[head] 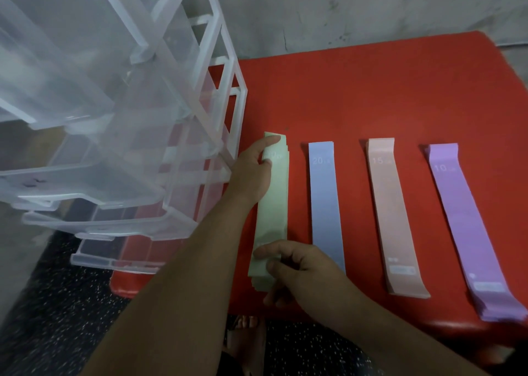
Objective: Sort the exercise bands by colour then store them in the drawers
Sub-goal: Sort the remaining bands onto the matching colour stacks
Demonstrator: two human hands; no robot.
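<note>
Four colour piles on the red table (371,95), side by side and apart: green bands (273,204) nearest the drawer unit (143,118), then blue bands (325,204), pink bands (394,212), purple bands (460,227) out toward the right edge. Each pile of one colour only, so far as seen; looks like sorting finished. Storing not yet begun, judging by the drawers: several pulled out toward the camera, clear plastic, blurred, with no band visible inside. Left hand (251,172) at the far end of the green pile, fingers curled round its left edge, forefinger laid across the top. Right hand (297,267) at the near end, fingers curled over it, pinching the pile. Both hands holding the green pile, either flat on the table or barely lifted; cannot tell which. Probably the first pile bound for a drawer, with the unit just beside it on the left. Left to do: green into one drawer, then blue, pink and purple each into their own, then drawers pushed shut. Roughly halfway by steps, nothing stored yet.
</note>
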